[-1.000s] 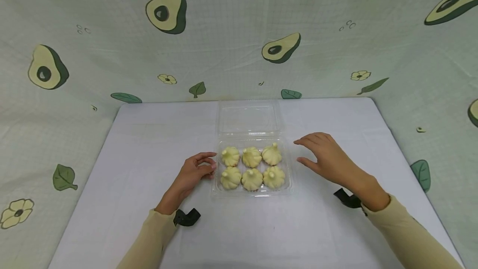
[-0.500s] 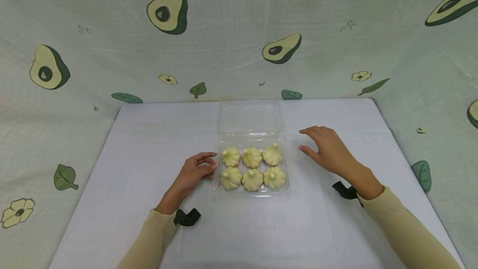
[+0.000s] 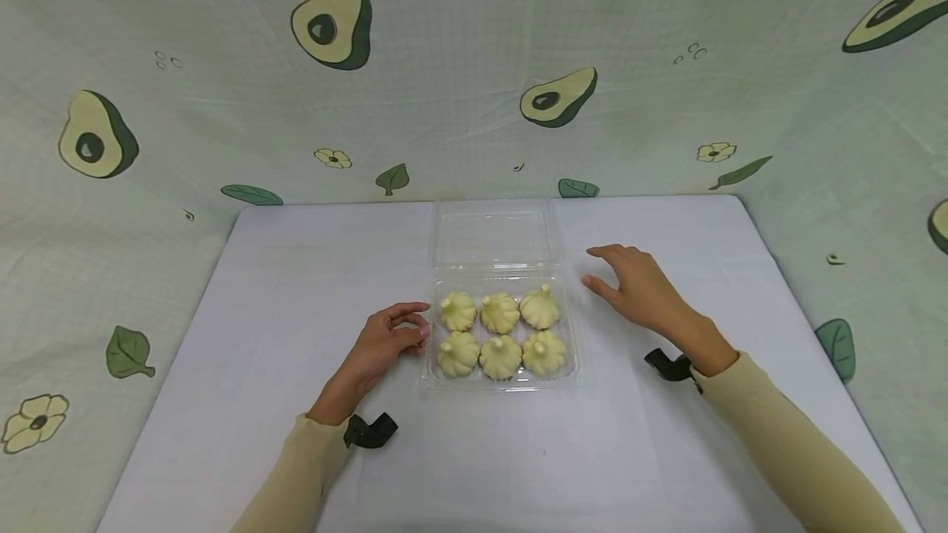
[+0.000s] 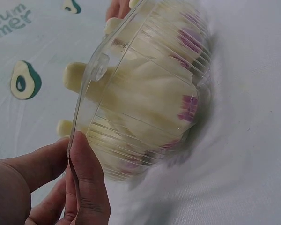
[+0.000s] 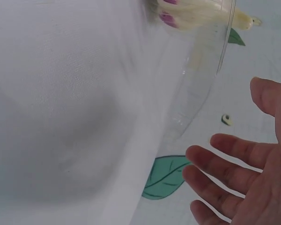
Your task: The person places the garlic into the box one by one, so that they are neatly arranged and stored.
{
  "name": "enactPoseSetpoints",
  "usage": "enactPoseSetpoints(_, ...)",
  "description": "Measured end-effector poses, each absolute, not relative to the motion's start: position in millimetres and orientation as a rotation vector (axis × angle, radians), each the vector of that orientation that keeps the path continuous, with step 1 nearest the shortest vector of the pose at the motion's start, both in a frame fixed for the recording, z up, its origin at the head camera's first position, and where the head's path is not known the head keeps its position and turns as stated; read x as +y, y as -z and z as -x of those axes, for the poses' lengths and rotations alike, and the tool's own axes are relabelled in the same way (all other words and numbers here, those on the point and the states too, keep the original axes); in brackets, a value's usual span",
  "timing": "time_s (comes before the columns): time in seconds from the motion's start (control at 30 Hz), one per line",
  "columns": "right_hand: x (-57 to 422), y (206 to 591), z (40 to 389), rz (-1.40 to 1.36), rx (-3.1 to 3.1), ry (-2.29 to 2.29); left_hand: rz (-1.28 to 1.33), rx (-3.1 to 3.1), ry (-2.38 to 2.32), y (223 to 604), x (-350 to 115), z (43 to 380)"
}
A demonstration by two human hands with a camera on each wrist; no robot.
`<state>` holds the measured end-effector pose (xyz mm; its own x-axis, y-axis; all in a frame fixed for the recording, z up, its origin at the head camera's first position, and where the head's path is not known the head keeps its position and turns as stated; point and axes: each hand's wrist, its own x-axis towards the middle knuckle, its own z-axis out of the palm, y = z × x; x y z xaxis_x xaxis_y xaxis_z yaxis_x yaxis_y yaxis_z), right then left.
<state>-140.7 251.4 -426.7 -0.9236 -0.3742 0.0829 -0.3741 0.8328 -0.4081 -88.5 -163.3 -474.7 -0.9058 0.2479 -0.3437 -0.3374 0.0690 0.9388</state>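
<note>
A clear plastic clamshell box [image 3: 504, 387] lies on the table in the head view, its lid [image 3: 492, 234] folded back flat away from me. Inside sit several cream-coloured garlic bulbs [image 3: 499, 356] in two rows, stems up; purple patches show low on a bulb [image 4: 150, 93] in the left wrist view. My left hand [image 3: 381, 340] pinches the box's left rim [image 4: 84, 89] between thumb and fingers. To the right of the box, level with its hinge side, my right hand [image 3: 640, 286] holds nothing, with thumb and fingers spread apart; the right wrist view shows its fingers [image 5: 225, 173] relaxed.
The white-covered table [image 3: 311, 270] extends on both sides of the box. An avocado-print cloth [image 3: 444, 64] hangs behind the table and along its sides. A black wrist mount [image 3: 370, 432] sits at the left cuff, another mount [image 3: 669, 365] at the right.
My right hand has moved farther from me, first shifting slightly rightward, then back left toward the box's hinge side. The left hand, box and garlic bulbs stay in place.
</note>
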Motion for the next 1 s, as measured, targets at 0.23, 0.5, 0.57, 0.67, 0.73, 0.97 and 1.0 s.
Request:
enactPoseSetpoints(0.23,242.0,429.5,149.9,0.521,2.965,0.69,0.09,1.936,-1.889,475.4,-163.6,89.0)
enactPoseSetpoints(0.5,235.6,435.1,158.6,0.52,2.928,0.699,0.07,1.944,-1.888,476.5,-164.1,89.7)
enactPoseSetpoints(0.57,233.0,435.6,160.1,0.529,2.918,0.708,0.07,1.945,-1.885,476.5,-164.5,89.6)
enactPoseSetpoints(0.67,229.3,436.7,162.1,0.541,2.91,0.704,0.074,1.947,-1.882,476.4,-164.9,89.6)
enactPoseSetpoints(0.73,227.1,437.5,163.1,0.549,2.91,0.697,0.077,1.949,-1.878,476.2,-165.2,89.6)
enactPoseSetpoints(0.97,221.0,438.6,166.2,0.541,2.892,0.678,0.089,1.945,-1.881,475.5,-164.2,90.1)
enactPoseSetpoints(1.0,220.3,438.5,166.4,0.536,2.888,0.675,0.091,1.944,-1.881,475.2,-164.2,89.9)
